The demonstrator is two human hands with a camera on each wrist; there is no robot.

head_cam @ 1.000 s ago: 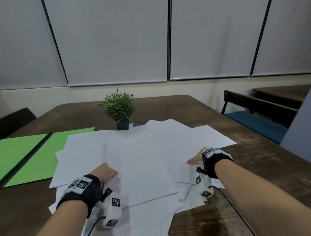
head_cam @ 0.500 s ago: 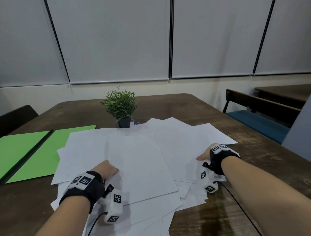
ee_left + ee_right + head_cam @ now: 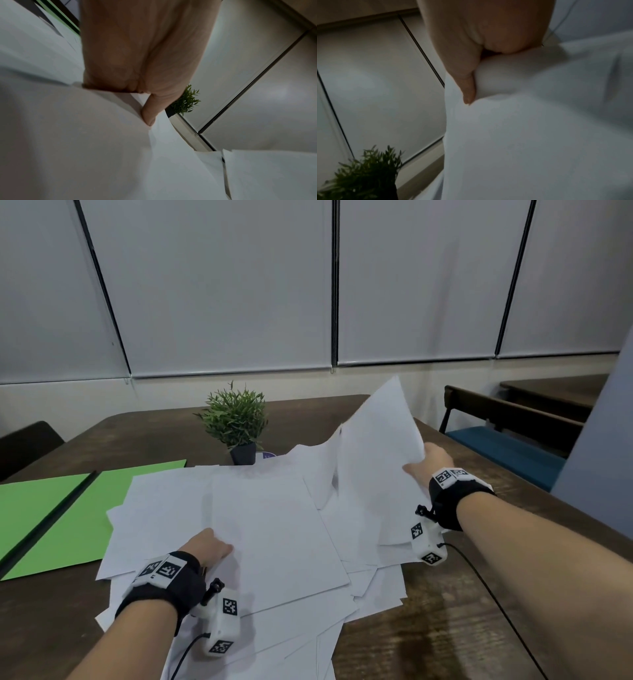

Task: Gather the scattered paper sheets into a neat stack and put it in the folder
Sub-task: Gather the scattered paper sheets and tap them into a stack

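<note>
White paper sheets (image 3: 274, 529) lie unstacked; some are gripped and raised by the right hand (image 3: 426, 463), others pinched by the left hand (image 3: 210, 546). The open green card folder (image 3: 61, 518) is unfilled.

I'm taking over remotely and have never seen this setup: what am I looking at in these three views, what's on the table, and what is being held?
No robot: a person wears a head camera plus one on each wrist. The head view shows scattered white paper sheets on a wooden table, an open green folder at the left and a small potted plant behind. The right hand grips lifted sheets by their edge; the right wrist view shows its thumb pressed into paper. The left hand pinches the edge of a sheet still on the pile.
</note>
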